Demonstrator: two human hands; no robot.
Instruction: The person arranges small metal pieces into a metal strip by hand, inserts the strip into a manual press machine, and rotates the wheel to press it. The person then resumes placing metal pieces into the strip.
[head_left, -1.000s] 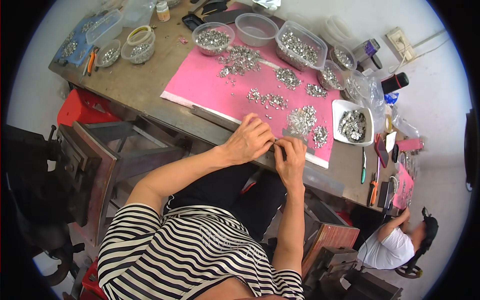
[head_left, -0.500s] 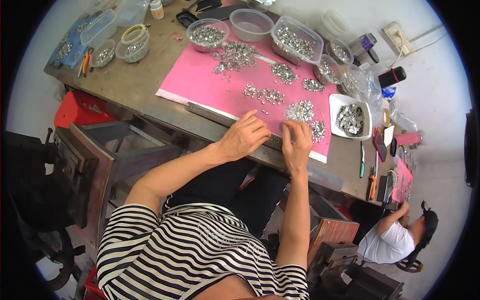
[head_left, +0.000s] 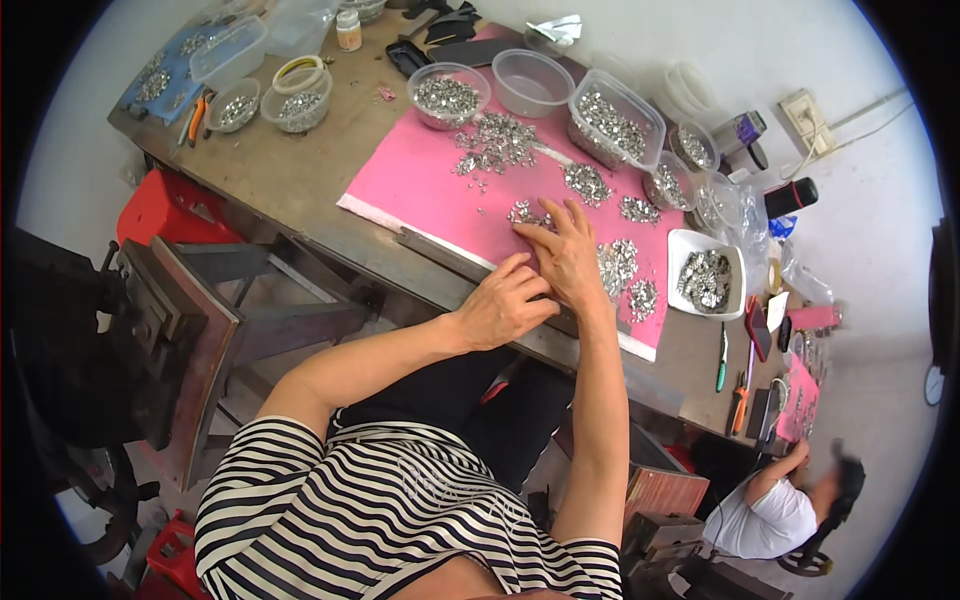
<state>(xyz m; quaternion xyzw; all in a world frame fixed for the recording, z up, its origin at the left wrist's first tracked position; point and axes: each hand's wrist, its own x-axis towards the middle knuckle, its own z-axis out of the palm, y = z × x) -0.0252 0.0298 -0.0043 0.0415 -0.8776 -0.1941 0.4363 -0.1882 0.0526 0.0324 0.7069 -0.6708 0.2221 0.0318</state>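
Note:
A pink mat (head_left: 400,170) with a white border lies on the workbench, covered with heaps of small shiny metal pieces. My right hand (head_left: 568,262) reaches over the mat with its fingers stretched and spread at a small heap of metal pieces (head_left: 524,213), partly covering it. My left hand (head_left: 503,305) stays at the bench's front edge, its fingers curled together; whatever they hold is hidden. Beside my right wrist is a larger heap of metal pieces (head_left: 618,265), with a smaller pile (head_left: 642,298) nearer the mat's edge.
A white square bowl (head_left: 735,280) of metal pieces stands right of the mat. Clear plastic tubs (head_left: 655,145) line its back. Pliers (head_left: 740,405) and a green-handled tool (head_left: 721,372) lie at the right. A metal bar (head_left: 440,250) runs along the front edge. A co-worker (head_left: 765,510) sits at far right.
My right hand has moved from the mat's front edge away from me to the small heap, its fingers spreading. My left hand remains curled near the edge. The whole view has shifted slightly.

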